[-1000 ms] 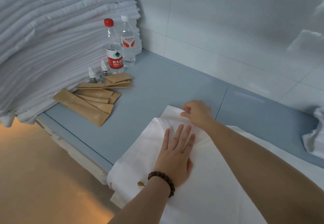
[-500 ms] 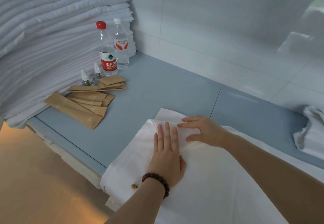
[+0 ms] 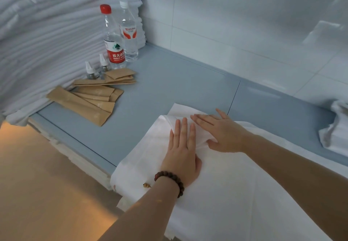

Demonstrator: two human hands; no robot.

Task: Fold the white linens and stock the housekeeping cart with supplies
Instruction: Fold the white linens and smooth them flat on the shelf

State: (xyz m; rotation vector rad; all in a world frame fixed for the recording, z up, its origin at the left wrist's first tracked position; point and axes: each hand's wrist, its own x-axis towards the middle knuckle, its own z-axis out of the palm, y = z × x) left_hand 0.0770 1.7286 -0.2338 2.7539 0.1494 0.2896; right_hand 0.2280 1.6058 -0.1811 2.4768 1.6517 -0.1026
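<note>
white linen (image 3: 226,193) on the counter (image 3: 169,82), long axis running rightward; left hand (image 3: 181,150) and right hand (image 3: 222,133) press flat, fingers straight, on its left end, gripping nothing; right nearer far corner

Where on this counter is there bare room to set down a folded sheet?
Free: the blue counter between the brown packets and the white linen, and the strip along the wall toward the crumpled cloth. Crowded: the left corner, with water bottles, small bottles and packets against the folded stack; the near edge, where left hand and right hand press the linen.
</note>
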